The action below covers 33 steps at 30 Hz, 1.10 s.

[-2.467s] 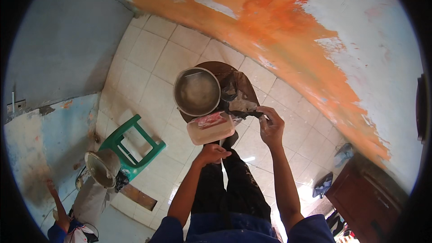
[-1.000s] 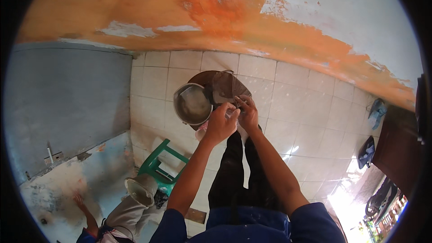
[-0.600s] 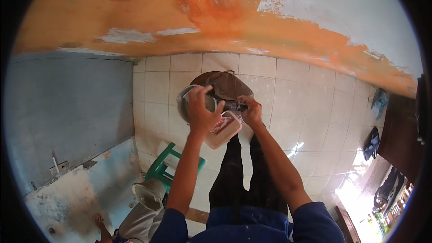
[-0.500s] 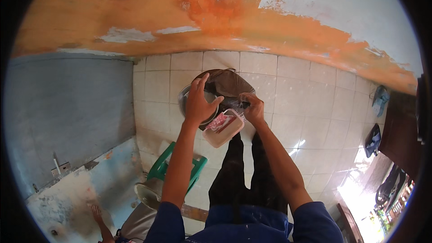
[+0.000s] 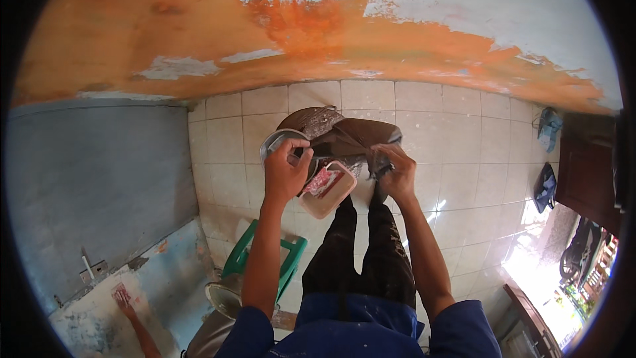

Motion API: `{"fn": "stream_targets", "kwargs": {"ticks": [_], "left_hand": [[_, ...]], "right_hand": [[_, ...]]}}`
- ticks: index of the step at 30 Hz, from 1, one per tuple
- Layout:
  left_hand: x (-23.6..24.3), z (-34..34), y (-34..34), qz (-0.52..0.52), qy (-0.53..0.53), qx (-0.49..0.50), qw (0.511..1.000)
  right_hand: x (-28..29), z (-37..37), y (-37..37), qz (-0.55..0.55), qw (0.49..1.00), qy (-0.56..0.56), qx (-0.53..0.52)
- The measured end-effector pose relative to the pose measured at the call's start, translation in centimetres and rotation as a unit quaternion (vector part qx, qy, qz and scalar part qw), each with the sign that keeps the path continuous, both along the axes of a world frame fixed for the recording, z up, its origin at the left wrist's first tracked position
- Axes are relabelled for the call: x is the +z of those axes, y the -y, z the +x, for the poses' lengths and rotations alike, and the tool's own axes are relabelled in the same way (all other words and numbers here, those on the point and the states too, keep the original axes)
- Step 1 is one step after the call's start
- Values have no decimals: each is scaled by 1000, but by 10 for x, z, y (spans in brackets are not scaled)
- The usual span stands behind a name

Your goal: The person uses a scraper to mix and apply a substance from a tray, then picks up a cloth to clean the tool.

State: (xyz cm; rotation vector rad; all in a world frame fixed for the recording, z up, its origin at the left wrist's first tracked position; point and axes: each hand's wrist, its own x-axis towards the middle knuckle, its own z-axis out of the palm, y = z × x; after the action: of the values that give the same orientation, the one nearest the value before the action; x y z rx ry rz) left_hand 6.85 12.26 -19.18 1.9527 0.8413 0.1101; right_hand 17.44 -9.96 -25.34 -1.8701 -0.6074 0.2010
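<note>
A dark plastic bag [image 5: 361,134] is stretched between my two hands. My left hand [image 5: 286,172] pinches its left edge, thumb and forefinger close together. On the other side, my right hand [image 5: 399,174] grips the bag with fingers closed, and some of it bunches below the fist. Behind my left hand stands a round grey bucket [image 5: 268,144], partly hidden. A dark rounded thing [image 5: 301,119] lies beyond it. Under and between the hands is a beige rectangular tub [image 5: 324,205], tilted, with a red-and-white piece [image 5: 326,180] inside.
A green plastic stool [image 5: 291,266] stands near my left forearm, beside a pale bucket [image 5: 225,298]. Another person's hand [image 5: 122,299] is against the patchy wall at lower left. An orange and white wall [image 5: 318,33] rises ahead. Dark furniture [image 5: 589,172] stands at right.
My right hand has moved right, spreading the bag wider. My left hand's fingers have gone from spread to pinched on its edge. The other person's hand has moved up the wall.
</note>
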Motion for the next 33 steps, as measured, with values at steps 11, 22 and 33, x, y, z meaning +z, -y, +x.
{"fn": "stream_targets", "kwargs": {"ticks": [11, 22, 33], "left_hand": [[69, -49, 109, 38, 108, -92, 989], [60, -76, 200, -69, 107, -148, 981], [56, -92, 207, -100, 115, -102, 983]], "right_hand": [[62, -64, 71, -57, 998, 10, -32], [68, -136, 99, -33, 990, -110, -83], [56, -157, 106, -53, 990, -128, -40]]}}
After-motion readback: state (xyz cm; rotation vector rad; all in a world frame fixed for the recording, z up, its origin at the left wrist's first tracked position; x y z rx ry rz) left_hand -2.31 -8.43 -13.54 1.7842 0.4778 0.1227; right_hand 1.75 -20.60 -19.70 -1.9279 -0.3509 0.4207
